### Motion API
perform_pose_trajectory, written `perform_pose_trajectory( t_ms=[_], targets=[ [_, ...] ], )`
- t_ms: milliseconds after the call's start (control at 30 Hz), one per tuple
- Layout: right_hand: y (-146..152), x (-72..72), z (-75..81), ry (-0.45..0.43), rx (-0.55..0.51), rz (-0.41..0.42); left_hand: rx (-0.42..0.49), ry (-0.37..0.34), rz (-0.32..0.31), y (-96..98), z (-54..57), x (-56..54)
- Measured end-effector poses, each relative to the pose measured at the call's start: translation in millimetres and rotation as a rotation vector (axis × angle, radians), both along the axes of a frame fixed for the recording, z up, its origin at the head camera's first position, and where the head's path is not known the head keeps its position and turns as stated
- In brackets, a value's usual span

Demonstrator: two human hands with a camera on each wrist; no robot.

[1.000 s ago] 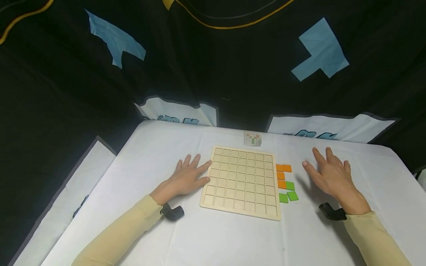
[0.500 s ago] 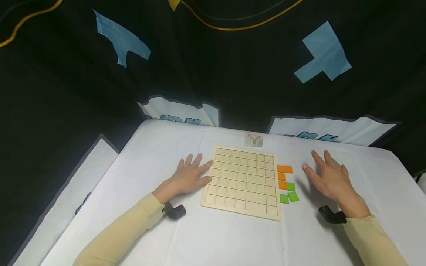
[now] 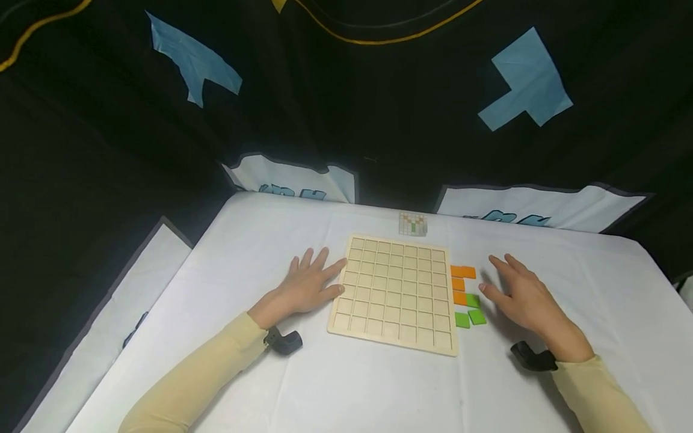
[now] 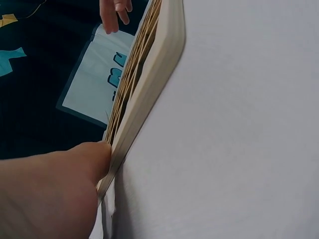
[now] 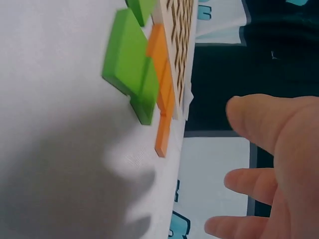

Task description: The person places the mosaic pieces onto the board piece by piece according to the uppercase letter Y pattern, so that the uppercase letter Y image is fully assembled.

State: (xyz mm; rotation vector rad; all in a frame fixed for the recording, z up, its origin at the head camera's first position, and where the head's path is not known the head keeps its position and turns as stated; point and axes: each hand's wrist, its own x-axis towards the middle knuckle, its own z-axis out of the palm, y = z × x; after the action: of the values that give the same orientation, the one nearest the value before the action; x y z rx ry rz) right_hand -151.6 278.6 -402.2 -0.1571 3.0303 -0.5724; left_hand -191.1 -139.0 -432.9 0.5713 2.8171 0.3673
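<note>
A square wooden grid board (image 3: pixel 392 294) with shallow cells lies in the middle of the table. My left hand (image 3: pixel 305 290) is spread flat at its left side; thumb and forefinger touch the board's edge, and the left wrist view shows the thumb (image 4: pixel 94 157) against that edge. Along the right side lie several orange tiles (image 3: pixel 458 284) and green tiles (image 3: pixel 477 317). My right hand (image 3: pixel 522 297) hovers to the right of them with loosely extended fingers, holding nothing. In the right wrist view, its thumb (image 5: pixel 254 117) is apart from the green tile (image 5: pixel 124 52).
A small card with a printed coloured grid (image 3: pixel 413 224) lies behind the board. White cloth covers the table (image 3: pixel 368 391). A black curtain (image 3: pixel 346 108) with blue tape patches hangs behind it. Each wrist wears a black camera.
My right hand has moved left and a little lower, closer to the coloured tiles. The left hand stays at the board's edge, and the board and tiles lie as before.
</note>
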Motion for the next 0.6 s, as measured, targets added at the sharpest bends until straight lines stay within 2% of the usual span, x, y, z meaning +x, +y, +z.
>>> perform_pose_trajectory(
  t_ms=[233, 600],
  targets=[
    [-8.7, 4.9, -3.8, 0.018, -0.001, 0.068, 0.002, 0.005, -0.005, -0.3, -1.5, -1.3],
    [-19.9, 9.1, -12.2, 0.107, -0.029, 0.148, 0.0, 0.005, -0.006, -0.3, 0.0, -1.0]
  ],
)
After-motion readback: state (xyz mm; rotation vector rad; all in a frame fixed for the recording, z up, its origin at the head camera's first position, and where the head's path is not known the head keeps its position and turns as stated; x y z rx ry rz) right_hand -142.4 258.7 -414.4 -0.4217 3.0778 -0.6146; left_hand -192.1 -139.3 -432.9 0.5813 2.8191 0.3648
